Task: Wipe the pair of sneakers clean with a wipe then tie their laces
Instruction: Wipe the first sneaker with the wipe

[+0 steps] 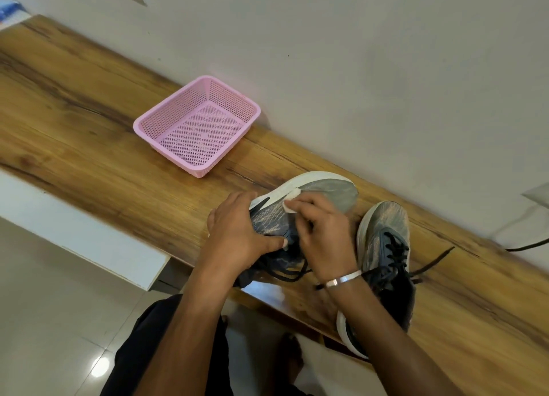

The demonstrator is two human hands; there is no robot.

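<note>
Left grip clasps tilted sneaker, toe toward wall; right grip pinches wipe.

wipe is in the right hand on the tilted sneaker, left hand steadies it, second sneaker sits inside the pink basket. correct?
Not quite. The second sneaker stands on the wooden table, outside the pink basket, which holds nothing, per the head view. The rest holds.
</note>
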